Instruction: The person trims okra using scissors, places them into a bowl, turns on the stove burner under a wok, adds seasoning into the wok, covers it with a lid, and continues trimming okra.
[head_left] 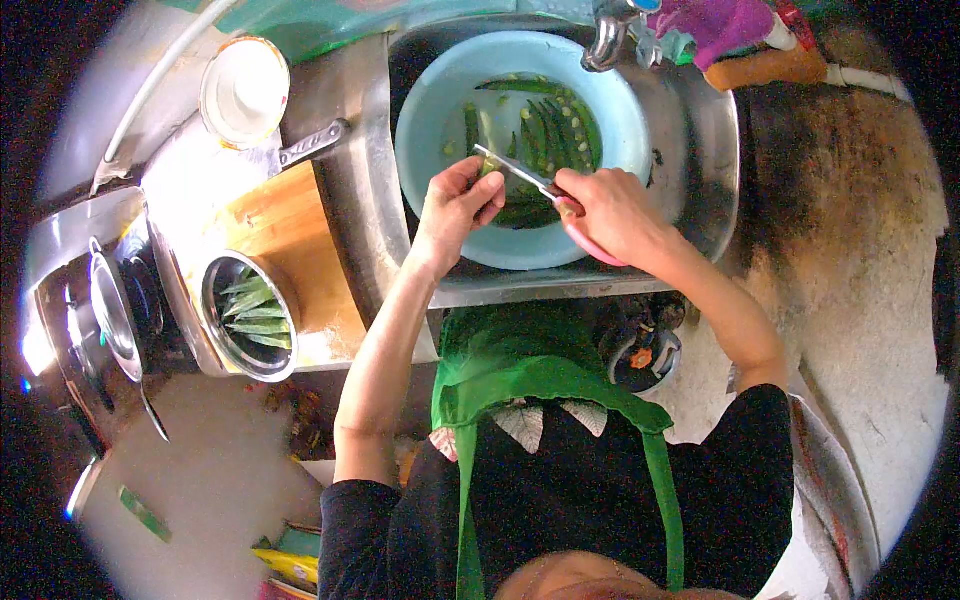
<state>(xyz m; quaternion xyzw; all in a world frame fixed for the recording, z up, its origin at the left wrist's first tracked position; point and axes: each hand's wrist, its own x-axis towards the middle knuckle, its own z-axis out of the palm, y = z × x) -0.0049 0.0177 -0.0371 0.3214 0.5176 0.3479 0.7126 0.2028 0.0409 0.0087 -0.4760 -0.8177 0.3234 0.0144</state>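
Observation:
My left hand (pixel 452 212) is closed on an okra pod (pixel 489 162), of which only a small part shows between the fingers. My right hand (pixel 622 212) grips a pair of scissors (pixel 522 173) with pink handles, and the blades reach across to the pod at my left fingertips. Both hands are above a light blue basin (pixel 622 118) set in the sink. Several green okra pods (pixel 550 132) lie in water in the basin, some with pale cut ends facing up.
Left of the sink, a metal pot (pixel 283 362) with okra pieces (pixel 256 308) stands on a wooden board (pixel 318 270). Behind it are a cleaver (pixel 315 142) and a white enamel bowl (pixel 243 92). A faucet (pixel 606 38) overhangs the basin's far edge; a pan (pixel 115 310) sits far left.

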